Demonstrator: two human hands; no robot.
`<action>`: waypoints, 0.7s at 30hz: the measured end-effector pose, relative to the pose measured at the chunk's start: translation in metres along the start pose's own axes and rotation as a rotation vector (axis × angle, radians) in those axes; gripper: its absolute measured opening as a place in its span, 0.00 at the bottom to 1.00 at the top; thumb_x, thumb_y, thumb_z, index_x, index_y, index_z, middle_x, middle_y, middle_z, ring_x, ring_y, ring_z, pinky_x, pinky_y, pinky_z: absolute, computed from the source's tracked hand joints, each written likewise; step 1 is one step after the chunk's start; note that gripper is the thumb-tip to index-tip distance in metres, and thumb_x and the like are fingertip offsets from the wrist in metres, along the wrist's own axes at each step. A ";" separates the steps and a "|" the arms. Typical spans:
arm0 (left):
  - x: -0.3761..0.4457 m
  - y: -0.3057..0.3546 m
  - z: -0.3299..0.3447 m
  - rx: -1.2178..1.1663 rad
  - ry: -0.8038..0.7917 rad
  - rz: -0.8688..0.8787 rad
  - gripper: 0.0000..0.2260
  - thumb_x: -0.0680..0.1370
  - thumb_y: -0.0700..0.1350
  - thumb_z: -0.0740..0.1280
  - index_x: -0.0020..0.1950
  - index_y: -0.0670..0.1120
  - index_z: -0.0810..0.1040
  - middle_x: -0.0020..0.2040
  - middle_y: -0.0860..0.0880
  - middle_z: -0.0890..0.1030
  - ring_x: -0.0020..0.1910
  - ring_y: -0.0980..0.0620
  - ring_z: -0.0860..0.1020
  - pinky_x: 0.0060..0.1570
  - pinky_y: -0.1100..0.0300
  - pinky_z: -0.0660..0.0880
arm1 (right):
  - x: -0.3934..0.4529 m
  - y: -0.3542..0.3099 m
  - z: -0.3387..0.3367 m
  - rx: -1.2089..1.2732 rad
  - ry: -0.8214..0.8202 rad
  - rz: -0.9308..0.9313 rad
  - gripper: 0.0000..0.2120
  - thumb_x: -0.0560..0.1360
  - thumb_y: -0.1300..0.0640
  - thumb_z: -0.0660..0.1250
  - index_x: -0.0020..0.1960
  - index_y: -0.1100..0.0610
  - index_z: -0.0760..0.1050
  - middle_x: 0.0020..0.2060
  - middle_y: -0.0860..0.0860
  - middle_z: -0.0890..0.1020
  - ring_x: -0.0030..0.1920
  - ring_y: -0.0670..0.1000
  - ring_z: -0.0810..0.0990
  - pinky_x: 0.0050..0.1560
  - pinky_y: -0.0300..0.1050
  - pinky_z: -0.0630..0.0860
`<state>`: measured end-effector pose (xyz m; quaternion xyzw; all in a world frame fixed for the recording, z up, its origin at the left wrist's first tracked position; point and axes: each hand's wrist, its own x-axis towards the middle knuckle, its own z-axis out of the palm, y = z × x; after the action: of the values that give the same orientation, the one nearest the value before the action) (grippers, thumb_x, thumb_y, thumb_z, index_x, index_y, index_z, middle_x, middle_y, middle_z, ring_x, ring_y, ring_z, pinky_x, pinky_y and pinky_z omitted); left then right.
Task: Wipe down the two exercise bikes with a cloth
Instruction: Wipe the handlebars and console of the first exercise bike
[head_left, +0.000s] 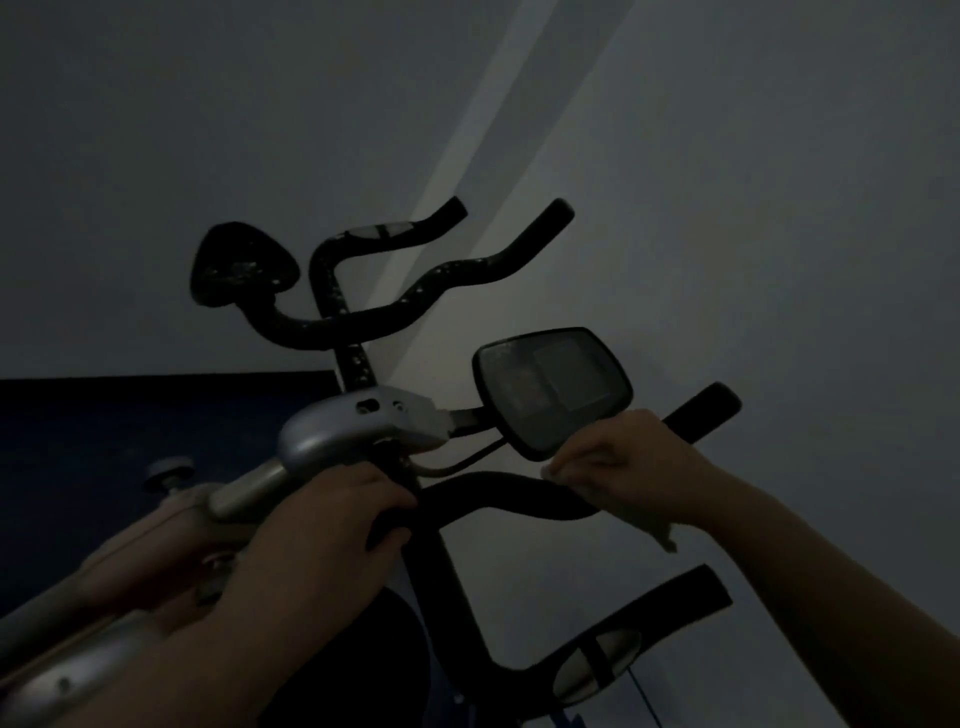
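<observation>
The scene is very dark. The near exercise bike has black curved handlebars (498, 493), a silver stem cover (353, 431) and a dark console screen (553, 389). My left hand (332, 525) grips the handlebar close to the stem. My right hand (628, 462) is wrapped round the upper right handlebar, with a cloth (667, 538) under it; a corner of the cloth hangs below the hand. The second bike (363, 291) stands behind, showing black speckled handlebars and a dark pad (241, 265).
A pale wall (727, 182) fills the background behind both bikes. A dark blue panel (130, 431) lies at the left. A silver knob (169, 470) sticks up from the near bike's frame. A silver grip sensor (597, 665) sits on the lower right handlebar.
</observation>
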<state>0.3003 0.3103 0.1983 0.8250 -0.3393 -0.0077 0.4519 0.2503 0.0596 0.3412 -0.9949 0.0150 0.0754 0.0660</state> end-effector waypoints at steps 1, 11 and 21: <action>-0.006 0.000 -0.002 -0.006 0.020 -0.008 0.08 0.70 0.50 0.69 0.47 0.54 0.83 0.45 0.58 0.81 0.44 0.58 0.78 0.44 0.65 0.73 | 0.002 -0.001 0.004 0.047 0.021 -0.004 0.04 0.71 0.56 0.73 0.45 0.50 0.85 0.40 0.45 0.86 0.42 0.40 0.83 0.46 0.38 0.79; -0.039 0.004 -0.002 -0.150 0.206 -0.174 0.09 0.72 0.55 0.63 0.39 0.54 0.81 0.38 0.60 0.78 0.39 0.62 0.76 0.39 0.64 0.74 | 0.039 -0.059 0.051 0.143 0.092 -0.192 0.04 0.72 0.55 0.71 0.45 0.50 0.85 0.43 0.45 0.86 0.44 0.40 0.81 0.47 0.25 0.71; -0.031 -0.003 0.006 -0.306 0.231 -0.257 0.08 0.69 0.47 0.68 0.46 0.56 0.82 0.43 0.61 0.80 0.46 0.64 0.78 0.46 0.67 0.74 | 0.054 -0.063 0.031 0.250 0.037 -0.248 0.10 0.69 0.56 0.75 0.49 0.48 0.83 0.45 0.39 0.83 0.48 0.38 0.81 0.49 0.33 0.73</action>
<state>0.2762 0.3245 0.1834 0.7786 -0.1723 -0.0222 0.6029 0.3020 0.1246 0.3108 -0.9743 -0.0972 0.0457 0.1979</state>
